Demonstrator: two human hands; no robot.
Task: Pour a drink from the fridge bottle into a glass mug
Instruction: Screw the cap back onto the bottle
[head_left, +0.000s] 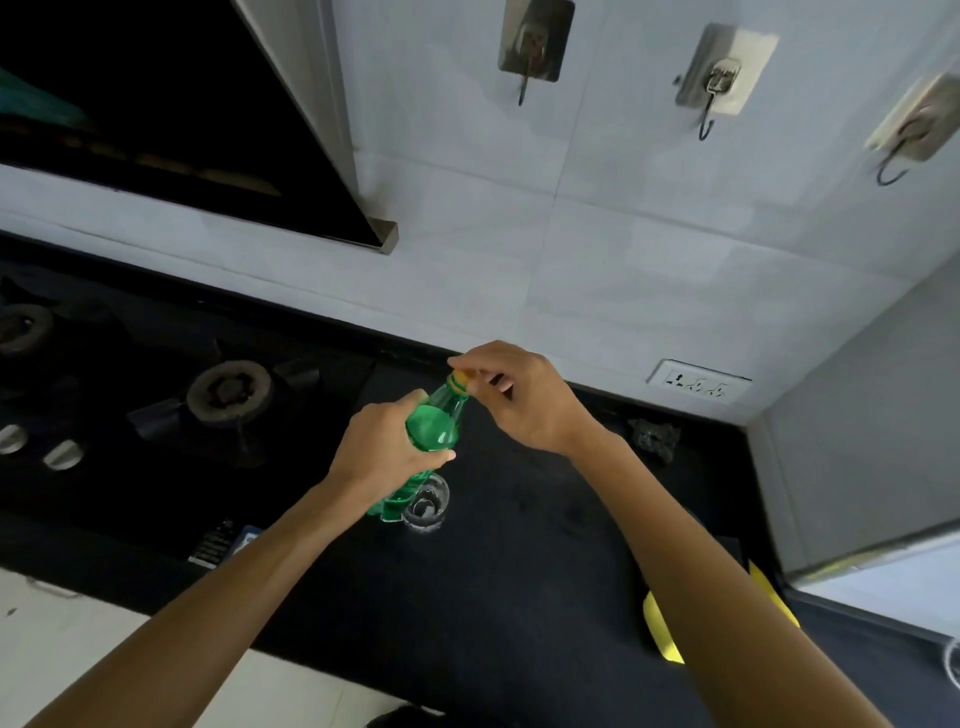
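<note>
1. Your green bottle (434, 426) is up off the counter and tilted, neck pointing away from you. It is translucent plastic, glossy and rounded at the shoulder.
2. Your left hand (382, 452) wraps the bottle's middle, fingers and thumb curled tight round the body.
3. Your right hand (519, 400) sits at the neck, with thumb and fingertips pinching the small yellow cap (460, 379). The other fingers are loosely bent.
4. Just under the bottle's base stands the glass mug (428, 506). It is clear, round-rimmed and seen from above. From here the base overlaps its rim, so you can't tell whether they touch.
5. The mug rests on a dark, matte countertop (519, 571) that runs across the whole view.
6. To your left is a black stove with a round, worn metal burner (228, 392) under dark pan supports, and pale knobs (62, 454) nearer the edge.
7. Behind it is a wall of large, smooth grey-white tiles (519, 234). A white socket plate (698, 382) sits low, just above the counter.
8. High on the wall hang metal hooks (719, 83) on square adhesive pads.
9. At upper left is the slanted black face of a hood (156, 104).
10. By your right forearm something bright yellow (662, 629) lies on the counter, and a small dark crumpled lump (652, 434) sits toward the corner.
</note>
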